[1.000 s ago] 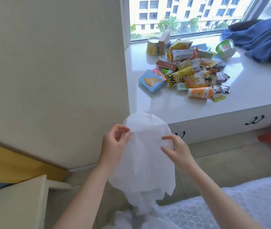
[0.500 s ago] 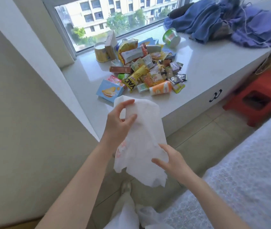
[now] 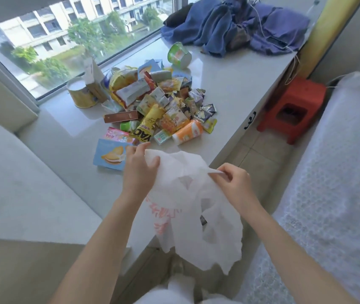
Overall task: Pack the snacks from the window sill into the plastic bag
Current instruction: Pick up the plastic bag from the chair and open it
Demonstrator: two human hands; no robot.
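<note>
Both hands pinch a white plastic bag [image 3: 187, 194] over the window sill [image 3: 64, 176]: left hand [image 3: 138, 170], right hand [image 3: 231, 181]. Just beyond the bag, snacks [image 3: 157, 106] lie piled.

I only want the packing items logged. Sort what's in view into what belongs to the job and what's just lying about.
Belongs to the job:
plastic bag, gripped by the left hand and pinched by the right hand
snack pile on the window sill
blue biscuit box
green cup
yellow tub

Just lying about:
blue clothes
red stool
</note>
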